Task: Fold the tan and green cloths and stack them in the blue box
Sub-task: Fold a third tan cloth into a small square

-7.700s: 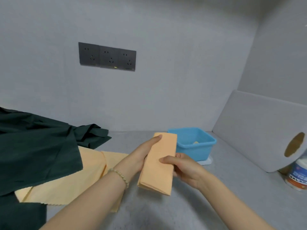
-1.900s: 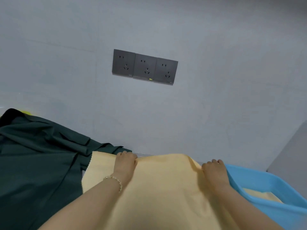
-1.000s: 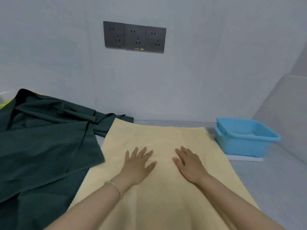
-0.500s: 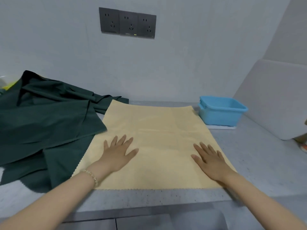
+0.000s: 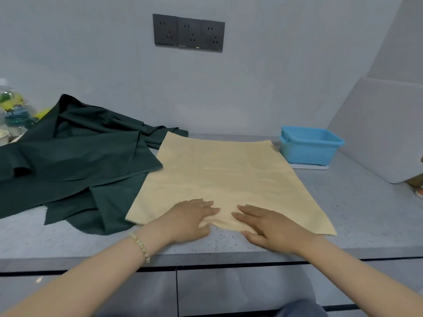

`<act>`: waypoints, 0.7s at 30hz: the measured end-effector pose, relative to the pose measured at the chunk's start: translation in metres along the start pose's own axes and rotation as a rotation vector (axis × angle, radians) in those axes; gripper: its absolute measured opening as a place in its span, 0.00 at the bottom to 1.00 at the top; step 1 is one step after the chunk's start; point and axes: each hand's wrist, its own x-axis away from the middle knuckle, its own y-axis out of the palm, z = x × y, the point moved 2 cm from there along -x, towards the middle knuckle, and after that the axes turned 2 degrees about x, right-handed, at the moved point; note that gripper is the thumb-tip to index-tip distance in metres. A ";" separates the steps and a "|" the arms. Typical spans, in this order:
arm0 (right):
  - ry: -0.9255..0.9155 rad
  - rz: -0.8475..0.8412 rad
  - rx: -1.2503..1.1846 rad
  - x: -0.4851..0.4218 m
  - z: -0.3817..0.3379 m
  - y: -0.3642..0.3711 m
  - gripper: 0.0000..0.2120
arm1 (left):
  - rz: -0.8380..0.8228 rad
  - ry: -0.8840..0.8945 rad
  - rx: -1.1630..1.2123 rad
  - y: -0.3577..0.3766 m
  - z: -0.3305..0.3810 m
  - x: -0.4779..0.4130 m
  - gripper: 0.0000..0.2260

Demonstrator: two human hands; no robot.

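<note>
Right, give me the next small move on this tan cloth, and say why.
Probably: pinch the near edge and carry it over to the far edge, making the first fold. The tan cloth lies spread flat on the counter, unfolded, and the left hand and right hand both rest flat at the middle of its near edge, which is slightly rumpled there.

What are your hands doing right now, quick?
Left hand: open, fingers flat on the near edge of the tan cloth.
Right hand: open, fingers flat on the same edge.
</note>
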 end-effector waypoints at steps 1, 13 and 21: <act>0.000 0.014 0.003 0.000 0.001 0.000 0.25 | 0.006 -0.018 -0.015 0.000 0.000 0.002 0.24; 0.151 0.052 -0.156 0.015 0.057 -0.018 0.24 | 0.038 -0.175 -0.143 -0.041 -0.028 0.017 0.18; 0.063 -0.377 -0.467 0.042 0.064 -0.061 0.18 | -0.463 -0.142 0.135 -0.088 -0.016 0.026 0.05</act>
